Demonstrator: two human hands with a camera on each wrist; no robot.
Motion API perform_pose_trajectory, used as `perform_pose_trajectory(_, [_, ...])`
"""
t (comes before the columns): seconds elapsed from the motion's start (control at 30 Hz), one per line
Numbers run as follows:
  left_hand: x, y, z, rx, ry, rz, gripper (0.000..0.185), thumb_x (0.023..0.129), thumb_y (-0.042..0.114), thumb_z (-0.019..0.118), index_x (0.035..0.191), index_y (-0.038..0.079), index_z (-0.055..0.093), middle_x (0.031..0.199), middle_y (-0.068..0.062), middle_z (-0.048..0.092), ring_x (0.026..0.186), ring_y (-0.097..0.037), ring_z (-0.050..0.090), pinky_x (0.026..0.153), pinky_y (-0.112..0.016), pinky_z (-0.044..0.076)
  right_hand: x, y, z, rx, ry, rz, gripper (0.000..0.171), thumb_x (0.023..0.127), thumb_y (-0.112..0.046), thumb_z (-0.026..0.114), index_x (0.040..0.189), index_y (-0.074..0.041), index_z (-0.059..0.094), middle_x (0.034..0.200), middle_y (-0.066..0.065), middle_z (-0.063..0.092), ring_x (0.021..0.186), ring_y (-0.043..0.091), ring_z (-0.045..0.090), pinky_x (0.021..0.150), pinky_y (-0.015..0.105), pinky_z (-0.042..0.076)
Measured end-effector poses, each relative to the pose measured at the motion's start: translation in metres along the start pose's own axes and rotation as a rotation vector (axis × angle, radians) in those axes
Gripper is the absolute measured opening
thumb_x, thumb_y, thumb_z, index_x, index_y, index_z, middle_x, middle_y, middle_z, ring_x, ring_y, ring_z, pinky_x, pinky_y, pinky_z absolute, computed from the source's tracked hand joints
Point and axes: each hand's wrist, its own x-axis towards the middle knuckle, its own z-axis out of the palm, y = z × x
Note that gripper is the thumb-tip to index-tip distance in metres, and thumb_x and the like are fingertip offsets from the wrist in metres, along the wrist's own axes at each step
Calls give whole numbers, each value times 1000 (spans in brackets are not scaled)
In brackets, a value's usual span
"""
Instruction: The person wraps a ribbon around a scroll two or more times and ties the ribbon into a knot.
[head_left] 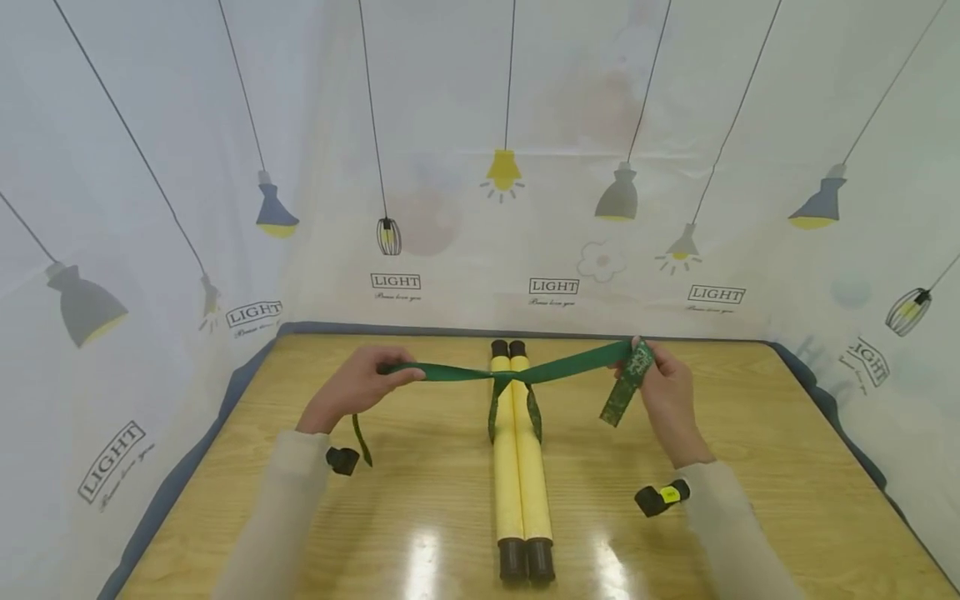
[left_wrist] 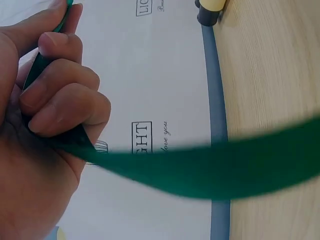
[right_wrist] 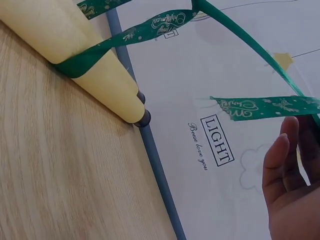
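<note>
Two pale yellow rolled tubes with dark end caps [head_left: 517, 467], side by side at table centre, running from 6 to 12 o'clock. One green printed ribbon [head_left: 570, 364] crossed over their far half, ends hanging. Left hand [head_left: 358, 385], at 9 o'clock, gripping one end in curled fingers; right hand [head_left: 667, 396], at 3 o'clock, pinching the other.

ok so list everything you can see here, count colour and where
rolls: 2, yellow with dark end caps, side by side mid-table
ribbon: 1, green with pale print, wrapped round the rolls, crossed on top, ends pulled out to each side
table: 1, light wood, glossy
backdrop: 1, white with lamp drawings and LIGHT labels, round the table
wrist cameras: 2, black, one at each wrist
left hand: 1, grips the ribbon's left end
right hand: 1, holds the right end
</note>
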Motion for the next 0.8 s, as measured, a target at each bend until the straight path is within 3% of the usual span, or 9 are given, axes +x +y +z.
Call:
perform_pose_trajectory(0.23, [-9,-12,-8,30,42,-53,19,98,45,68,96,28,75,83,2,63,67,-15,45,68,-34,42,2,3,-15,-28,56,9,44,104,-49,53,108,-10,72,79,-12,74,77,6,70,73,20,58])
perform_pose_trajectory(0.43, [-17,-25,-16,58,81,-98,21,98,46,67,99,27,75,91,1,70,72,-18,50,69,-35,44,1,9,-35,-78,167,63,40,104,-50,54,107,-15,74,78,-16,72,99,1,61,76,14,52])
perform_pose_trajectory(0.53, [-22,-30,-19,66,91,-124,24,98,47,66,102,26,75,97,-2,72,75,-19,52,71,-36,44,0,13,-44,-105,201,64,39,105,-47,52,111,-15,73,78,-16,72,93,3,59,70,16,50])
perform_pose_trajectory(0.8, [-35,-39,-28,64,120,-170,23,99,43,68,98,21,75,87,-1,65,71,-19,49,68,-34,42,-2,24,-71,-121,213,111,43,109,-37,44,125,-6,69,86,-20,69,91,-4,64,76,9,53])
